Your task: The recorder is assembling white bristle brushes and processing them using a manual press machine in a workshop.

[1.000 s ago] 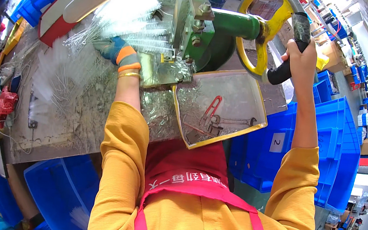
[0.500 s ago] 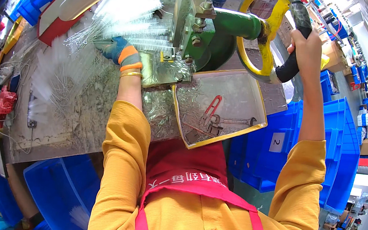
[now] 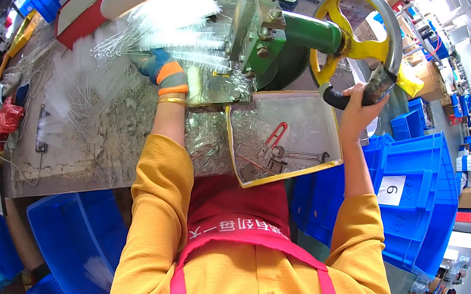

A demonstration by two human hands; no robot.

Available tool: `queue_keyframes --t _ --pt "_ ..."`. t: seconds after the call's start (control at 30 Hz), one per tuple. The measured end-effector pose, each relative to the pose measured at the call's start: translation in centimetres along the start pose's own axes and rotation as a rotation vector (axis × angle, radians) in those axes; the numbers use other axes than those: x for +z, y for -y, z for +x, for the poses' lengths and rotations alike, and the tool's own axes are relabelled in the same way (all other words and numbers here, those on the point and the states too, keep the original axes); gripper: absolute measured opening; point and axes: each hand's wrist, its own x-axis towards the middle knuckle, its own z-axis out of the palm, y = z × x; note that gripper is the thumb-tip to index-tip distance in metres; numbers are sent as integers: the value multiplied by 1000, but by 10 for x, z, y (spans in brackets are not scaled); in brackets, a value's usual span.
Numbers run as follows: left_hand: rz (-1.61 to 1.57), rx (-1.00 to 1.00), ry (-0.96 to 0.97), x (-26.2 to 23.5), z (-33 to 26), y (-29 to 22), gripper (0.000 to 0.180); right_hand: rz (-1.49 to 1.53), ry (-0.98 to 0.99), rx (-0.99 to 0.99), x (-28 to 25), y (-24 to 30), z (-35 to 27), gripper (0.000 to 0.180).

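My left hand (image 3: 163, 72) wears a blue glove with an orange cuff. Its fingers close on a thin white-bristled wire brush (image 3: 202, 59) that reaches toward the metal block of a green hand-wheel machine (image 3: 310, 33); the fingertips are partly hidden. Beside that hand lies a pile of similar white brushes (image 3: 172, 17) with looped wire ends. Bare, my right hand (image 3: 361, 109) is wrapped round the black-taped lower rim of the machine's handwheel (image 3: 358, 47), which has yellow spokes. Clear bristle clippings (image 3: 210, 135) litter the bench below the block.
A shallow yellow-edged tray (image 3: 310, 118) holds red-handled pliers (image 3: 274, 140), a wrench (image 3: 306, 155) and clippings. Blue crates (image 3: 423, 166) stand to the right, and a blue bin (image 3: 79, 227) sits under the bench. A red-and-white curved guard (image 3: 76, 22) rises at far left.
My right hand has pulled the handwheel's taped rim round clockwise, from the right side down to the bottom. My left hand stays at the block with the brush.
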Motion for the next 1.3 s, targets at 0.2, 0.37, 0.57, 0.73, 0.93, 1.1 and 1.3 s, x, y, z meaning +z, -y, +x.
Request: queue_keyframes --t 0.2,0.37,0.57,0.73,0.93,1.1,1.3 --pt "192 -374 -44 16 37 144 40 -94 164 36 5 31 17 19" --pt "363 -124 153 19 -11 133 39 -325 244 35 -13 39 59 22" --pt "338 -72 -8 -1 2 71 40 -505 460 68 5 58 95 26" --pt "409 -118 93 -11 17 81 38 -296 217 7 5 53 49 22" --pt "160 20 -26 12 -11 30 36 -42 31 44 -3 10 11 23" --pt "276 63 -46 -18 3 1 39 -340 168 -144 -10 21 17 40" --pt "594 -48 300 -39 4 -18 34 -415 393 -638 52 94 -49 39"
